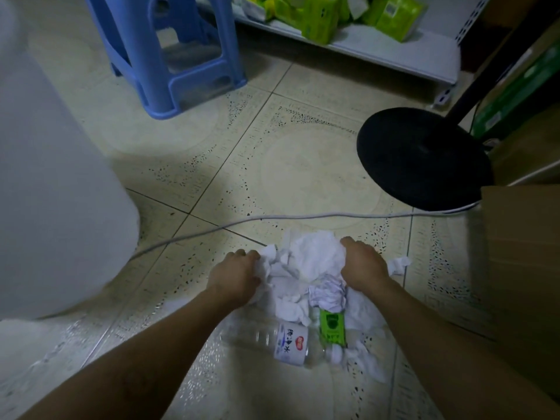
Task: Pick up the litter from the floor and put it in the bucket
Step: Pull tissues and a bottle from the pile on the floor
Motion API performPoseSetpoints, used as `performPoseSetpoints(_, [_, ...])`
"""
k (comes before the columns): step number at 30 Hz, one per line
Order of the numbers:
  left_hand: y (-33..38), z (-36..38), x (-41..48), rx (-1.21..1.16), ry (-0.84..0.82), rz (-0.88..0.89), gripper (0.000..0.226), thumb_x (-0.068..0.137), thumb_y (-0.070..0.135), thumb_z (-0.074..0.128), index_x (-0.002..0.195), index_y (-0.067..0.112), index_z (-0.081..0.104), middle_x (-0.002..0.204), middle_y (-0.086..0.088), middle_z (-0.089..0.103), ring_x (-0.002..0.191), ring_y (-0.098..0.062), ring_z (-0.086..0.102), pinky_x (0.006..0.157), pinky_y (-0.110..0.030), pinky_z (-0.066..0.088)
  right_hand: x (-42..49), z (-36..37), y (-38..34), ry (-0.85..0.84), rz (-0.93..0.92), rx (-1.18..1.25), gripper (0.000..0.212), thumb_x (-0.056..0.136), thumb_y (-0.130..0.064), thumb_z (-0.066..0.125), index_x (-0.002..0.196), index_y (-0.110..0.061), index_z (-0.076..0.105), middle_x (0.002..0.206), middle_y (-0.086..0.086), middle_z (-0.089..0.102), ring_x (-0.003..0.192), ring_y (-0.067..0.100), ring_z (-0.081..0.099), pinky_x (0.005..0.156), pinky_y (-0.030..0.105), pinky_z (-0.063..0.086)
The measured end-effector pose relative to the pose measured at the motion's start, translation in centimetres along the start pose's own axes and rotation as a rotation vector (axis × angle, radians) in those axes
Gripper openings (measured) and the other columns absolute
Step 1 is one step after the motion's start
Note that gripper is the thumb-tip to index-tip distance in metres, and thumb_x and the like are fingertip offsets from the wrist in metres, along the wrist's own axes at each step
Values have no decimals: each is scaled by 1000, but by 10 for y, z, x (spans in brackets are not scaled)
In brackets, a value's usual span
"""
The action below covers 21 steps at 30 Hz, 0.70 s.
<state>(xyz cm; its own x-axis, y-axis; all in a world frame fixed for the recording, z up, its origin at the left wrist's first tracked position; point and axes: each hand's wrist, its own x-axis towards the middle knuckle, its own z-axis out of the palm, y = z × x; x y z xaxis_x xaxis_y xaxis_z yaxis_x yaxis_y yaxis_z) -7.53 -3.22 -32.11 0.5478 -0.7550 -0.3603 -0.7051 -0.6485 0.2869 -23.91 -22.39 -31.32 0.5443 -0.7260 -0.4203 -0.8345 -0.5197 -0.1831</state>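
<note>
A heap of crumpled white tissue paper [312, 259] lies on the tiled floor in front of me. My left hand [236, 275] presses on the heap's left side, fingers curled into the paper. My right hand [362, 263] grips its right side the same way. A ball of lined paper [328, 294] sits in the heap between my wrists. Nearer to me lie a clear plastic bottle with a white label [291, 344] and a smaller bottle with a green label [331, 325]. A large white bucket [57, 189] stands at the left, only its side showing.
A grey cable [242, 221] crosses the floor just beyond the heap. A blue plastic stool [169, 56] stands at the back left. A fan's black round base [424, 156] is at the right, a cardboard box [521, 259] beside it. A white shelf [363, 47] holds green packets.
</note>
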Motion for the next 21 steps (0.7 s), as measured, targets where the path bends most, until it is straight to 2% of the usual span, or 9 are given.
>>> performPoseSetpoints(2, [-3,-6,2,-66,53,-11,24,89,37,52,105,21,59,93,-1,60,80,-18,57,63,-28,46,1,-2,3,46,29,47,40,80,-8,57,120,-14,52,109,14,66,98,30,63,73,29,47])
performPoseSetpoints(4, [-4,-16,5,-89,84,14,26,93,40,47,84,18,58,79,0,59,68,-15,55,54,-26,42,2,-9,4,70,44,115,33,82,-12,60,115,-16,59,106,12,68,95,29,64,72,27,47])
performPoseSetpoints(7, [-2,-36,8,-107,134,53,31,96,42,42,73,23,53,67,3,55,59,-13,53,46,-24,31,-1,-20,3,119,23,205,5,82,-20,64,84,-19,68,87,6,70,85,26,64,70,29,50])
performPoseSetpoints(10, [-1,-53,5,-89,136,76,43,97,43,36,81,14,62,73,-4,64,62,-19,59,52,-28,43,-6,-32,2,177,-1,276,39,81,-27,69,49,-25,46,55,-5,51,67,21,56,59,28,42])
performPoseSetpoints(12, [-2,-61,3,-103,136,96,43,98,42,35,86,13,64,75,-9,66,63,-21,60,55,-28,45,-10,-42,0,225,-47,315,34,82,-32,69,53,-23,55,62,-1,55,74,23,56,63,30,44])
performPoseSetpoints(14, [-3,-69,0,-122,146,102,38,98,40,35,87,16,62,73,-8,65,60,-19,58,52,-26,39,-13,-52,-3,274,-78,320,21,87,-34,64,77,-17,67,92,9,61,91,27,56,75,35,50])
performPoseSetpoints(15, [-3,-72,-1,-133,159,102,36,98,39,35,85,18,60,69,-6,64,58,-17,57,50,-26,37,-14,-56,-5,284,-107,324,22,91,-33,59,81,-15,64,96,11,60,90,28,57,74,37,49])
performPoseSetpoints(18, [-5,-87,-3,-179,205,108,30,99,30,37,77,18,54,62,-3,58,53,-19,55,47,-27,36,-19,-68,-17,289,-173,321,24,97,-31,44,79,-16,49,73,8,58,68,29,57,60,36,45])
performPoseSetpoints(21, [-6,-108,-5,-211,254,155,21,95,18,43,90,13,63,74,-7,68,58,-22,63,48,-28,46,-22,-76,-30,304,-181,330,20,98,-29,37,87,-28,53,76,1,62,69,22,58,63,33,48])
